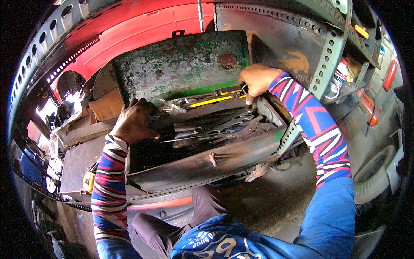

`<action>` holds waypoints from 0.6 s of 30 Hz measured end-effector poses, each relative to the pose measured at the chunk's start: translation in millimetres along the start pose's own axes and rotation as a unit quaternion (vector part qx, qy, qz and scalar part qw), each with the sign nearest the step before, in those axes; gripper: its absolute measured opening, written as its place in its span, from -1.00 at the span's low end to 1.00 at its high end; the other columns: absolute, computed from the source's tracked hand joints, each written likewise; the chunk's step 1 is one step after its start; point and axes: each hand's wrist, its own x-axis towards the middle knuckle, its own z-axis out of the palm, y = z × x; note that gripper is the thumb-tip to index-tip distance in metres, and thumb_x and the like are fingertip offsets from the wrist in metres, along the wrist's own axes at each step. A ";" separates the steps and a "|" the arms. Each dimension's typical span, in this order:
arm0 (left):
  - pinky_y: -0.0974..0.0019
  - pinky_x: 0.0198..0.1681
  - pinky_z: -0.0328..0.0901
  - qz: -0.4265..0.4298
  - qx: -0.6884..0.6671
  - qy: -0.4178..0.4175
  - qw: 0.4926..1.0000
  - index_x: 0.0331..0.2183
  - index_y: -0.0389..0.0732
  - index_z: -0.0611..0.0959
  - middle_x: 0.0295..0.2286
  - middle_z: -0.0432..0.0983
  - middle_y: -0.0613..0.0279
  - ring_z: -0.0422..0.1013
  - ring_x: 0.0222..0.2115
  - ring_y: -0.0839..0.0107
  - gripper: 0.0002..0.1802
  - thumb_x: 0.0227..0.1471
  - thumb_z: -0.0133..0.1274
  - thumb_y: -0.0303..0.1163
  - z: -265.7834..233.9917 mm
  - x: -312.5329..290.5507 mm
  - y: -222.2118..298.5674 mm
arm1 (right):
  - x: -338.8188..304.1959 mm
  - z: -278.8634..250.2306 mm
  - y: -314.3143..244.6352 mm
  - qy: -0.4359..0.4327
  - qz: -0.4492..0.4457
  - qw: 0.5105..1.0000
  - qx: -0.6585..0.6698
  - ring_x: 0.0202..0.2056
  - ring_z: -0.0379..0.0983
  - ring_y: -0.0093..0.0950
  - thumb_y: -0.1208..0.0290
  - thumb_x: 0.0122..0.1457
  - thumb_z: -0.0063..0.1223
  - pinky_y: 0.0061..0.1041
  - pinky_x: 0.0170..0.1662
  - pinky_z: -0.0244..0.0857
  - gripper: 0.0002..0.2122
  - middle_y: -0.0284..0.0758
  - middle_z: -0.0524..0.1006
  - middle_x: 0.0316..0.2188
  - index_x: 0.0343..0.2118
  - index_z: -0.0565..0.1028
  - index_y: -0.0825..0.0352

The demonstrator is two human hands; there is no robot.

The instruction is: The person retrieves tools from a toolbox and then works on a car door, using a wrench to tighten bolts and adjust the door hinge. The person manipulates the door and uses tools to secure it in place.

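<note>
A worn metal toolbox [194, 170] lies in front of me, its scuffed green lid [172, 71] raised at the back. Along its far side runs a narrow tool tray [202, 113] holding a yellow bar-like tool [211, 102] and a crumpled clear plastic bag [173, 107]. At the tray's left end, my left hand [134, 121] is closed, its fingertips partly hidden. My right hand [258, 81] grips the right end, thumb lowered beside a small metal loop. In the lower compartment lie dark pliers [241, 133], a wrench [233, 122], a thin-shafted screwdriver [172, 139] and other tools.
Perforated metal angle posts [328, 60] frame the bench, with a red car [151, 21] behind. A yellow tape measure [89, 181] is by my left forearm. Cardboard [107, 105] stands left of the lid; a tire [375, 175] is on the right.
</note>
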 end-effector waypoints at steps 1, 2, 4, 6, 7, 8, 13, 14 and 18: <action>0.00 0.09 0.26 0.011 -0.027 0.006 1.000 -0.11 -0.28 0.61 -0.13 0.49 -0.03 0.35 -0.02 -0.05 -0.18 -0.49 0.50 -0.11 1.8 0.9 -0.1 | 0.6 -0.8 0.0 0.002 0.004 1.000 -0.003 -0.22 0.58 -0.04 0.18 -0.29 0.48 -0.14 -0.14 0.40 -0.47 -0.04 0.64 -0.33 -0.20 0.62 0.36; 0.00 0.08 0.28 0.015 -0.033 0.011 0.999 -0.12 -0.28 0.62 -0.14 0.50 -0.04 0.37 -0.03 -0.05 -0.19 -0.49 0.50 -0.12 1.9 0.6 0.2 | 0.4 -1.5 -0.4 -0.001 0.003 1.000 -0.001 -0.22 0.58 -0.05 0.18 -0.29 0.48 -0.14 -0.14 0.40 -0.47 -0.05 0.64 -0.33 -0.20 0.63 0.35; 0.01 0.06 0.30 0.012 -0.035 0.016 0.999 -0.13 -0.28 0.62 -0.16 0.51 -0.04 0.39 -0.05 -0.05 -0.20 -0.49 0.50 -0.13 -0.9 -0.9 2.6 | -1.3 -3.8 -0.7 -0.005 -0.007 1.000 0.002 -0.21 0.58 -0.05 0.18 -0.29 0.48 -0.14 -0.14 0.40 -0.47 -0.05 0.64 -0.33 -0.19 0.63 0.33; 0.02 0.04 0.32 -0.007 -0.015 0.004 1.000 -0.14 -0.29 0.63 -0.17 0.52 -0.04 0.41 -0.07 -0.04 -0.21 -0.50 0.49 -0.15 -6.2 -7.2 8.6 | -2.9 -5.9 -0.9 -0.016 0.005 1.000 -0.004 -0.21 0.58 -0.06 0.19 -0.30 0.49 -0.14 -0.15 0.40 -0.48 -0.06 0.64 -0.33 -0.20 0.64 0.32; 0.03 0.04 0.32 0.010 -0.028 0.015 0.999 -0.14 -0.29 0.63 -0.17 0.52 -0.04 0.41 -0.08 -0.03 -0.22 -0.49 0.49 -0.14 -10.8 -8.4 10.1 | -4.2 -5.7 -0.8 -0.011 0.002 1.000 0.004 -0.21 0.58 -0.06 0.19 -0.31 0.49 -0.14 -0.15 0.40 -0.48 -0.06 0.64 -0.33 -0.21 0.64 0.32; 0.03 0.03 0.33 0.019 -0.029 0.013 0.999 -0.15 -0.29 0.63 -0.18 0.52 -0.04 0.42 -0.08 -0.03 -0.23 -0.49 0.49 -0.14 -15.3 -9.5 11.9 | -5.5 -5.0 -0.8 -0.008 -0.001 1.000 0.011 -0.21 0.58 -0.06 0.20 -0.31 0.50 -0.14 -0.16 0.40 -0.49 -0.06 0.64 -0.33 -0.22 0.64 0.32; 0.03 0.03 0.33 0.008 0.014 0.013 1.000 -0.13 -0.24 0.65 -0.20 0.50 -0.04 0.40 -0.07 -0.03 -0.21 -0.48 0.48 -0.08 -15.3 4.2 21.7 | -10.8 2.8 1.0 0.007 0.045 0.999 -0.019 -0.22 0.58 -0.02 0.16 -0.33 0.50 -0.11 -0.13 0.42 -0.47 -0.03 0.63 -0.34 -0.25 0.63 0.36; 0.02 0.03 0.33 0.003 0.005 0.008 1.000 -0.12 -0.23 0.65 -0.18 0.49 -0.04 0.40 -0.06 -0.03 -0.20 -0.48 0.48 -0.07 -11.4 8.1 22.4 | -11.5 4.1 2.5 0.001 0.041 0.999 -0.024 -0.22 0.58 -0.01 0.15 -0.33 0.50 -0.11 -0.14 0.42 -0.47 -0.02 0.63 -0.34 -0.25 0.63 0.36; -0.01 0.07 0.30 -0.023 0.005 -0.025 0.999 -0.05 -0.17 0.64 -0.10 0.41 -0.02 0.33 0.00 -0.03 -0.16 -0.46 0.48 -0.06 7.0 10.9 25.6 | -12.3 14.9 1.8 0.016 0.028 0.999 -0.034 -0.23 0.58 -0.02 0.14 -0.32 0.51 -0.11 -0.14 0.42 -0.48 -0.03 0.63 -0.35 -0.28 0.63 0.37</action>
